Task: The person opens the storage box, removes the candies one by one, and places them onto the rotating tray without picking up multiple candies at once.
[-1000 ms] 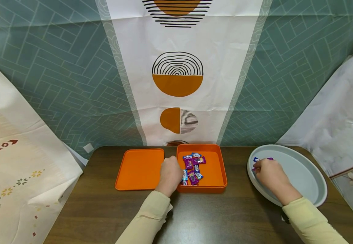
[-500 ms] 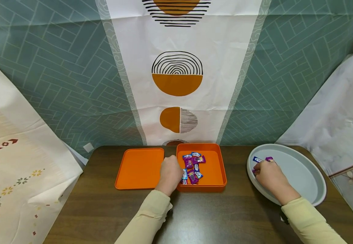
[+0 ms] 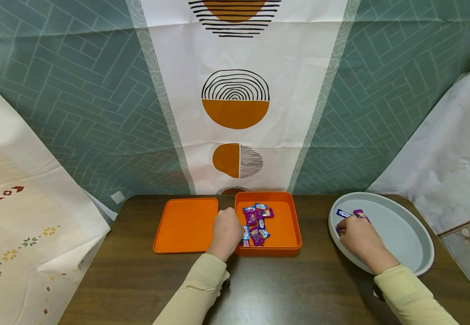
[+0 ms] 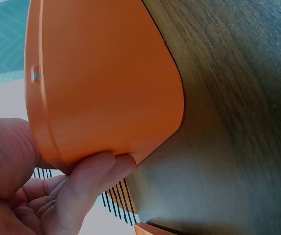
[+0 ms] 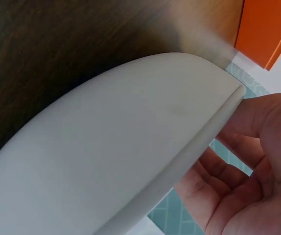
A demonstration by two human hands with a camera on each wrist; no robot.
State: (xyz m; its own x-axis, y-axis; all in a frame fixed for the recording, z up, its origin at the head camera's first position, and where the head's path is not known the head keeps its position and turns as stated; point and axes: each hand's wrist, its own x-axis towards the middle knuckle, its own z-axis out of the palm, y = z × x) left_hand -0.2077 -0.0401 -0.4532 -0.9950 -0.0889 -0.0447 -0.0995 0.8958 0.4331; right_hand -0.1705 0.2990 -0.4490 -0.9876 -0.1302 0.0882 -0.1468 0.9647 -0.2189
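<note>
Left hand (image 3: 226, 232) gripped orange box (image 3: 285, 228) by its left wall; purple-and-blue wrapped candies (image 3: 251, 217) lay inside. Right hand (image 3: 361, 237) was in grey round tray (image 3: 401, 230) by blue packet (image 3: 343, 213) and purple packet (image 3: 360, 214); couldn't tell if pinching. White wrapper lettering illegible.

This looks like a makeshift booth: creased, patterned cloth (image 3: 97, 113) hangs behind the wooden surface (image 3: 129, 275), a flowered sheet (image 3: 20, 216) at left and a pale sheet (image 3: 458, 153) at right. Whether home or lab, I cannot tell.
</note>
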